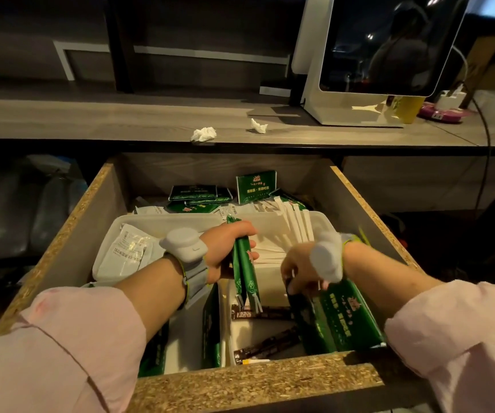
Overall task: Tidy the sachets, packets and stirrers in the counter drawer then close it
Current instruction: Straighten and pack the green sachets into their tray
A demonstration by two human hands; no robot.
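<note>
Chipboard drawer [258, 380] front at frame bottom, pulled open under desk [121, 120]. Left hand [225, 251], centre frame, fingers closed round green stick packets [244, 269] held upright over white tray [156, 222]. Right hand [302, 269], palm down, blurred, fingertips touching big green packet [344, 317] lower right; grip unclear. Paper stirrers [296, 225] just behind.

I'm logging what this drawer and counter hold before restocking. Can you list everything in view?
Drawer: one, chipboard, open.
Tray: one, white, inside drawer.
Green packets: several, drawer's back and front.
Paper-wrapped stirrers: a bunch, white, right of tray.
Brown sachets: at least two, front.
Crumpled tissues: two, white, on counter.
Screen: one, white-framed, counter's right.
Left hand: grips green sticks.
Right hand: reaching down beside a big green packet.
</note>
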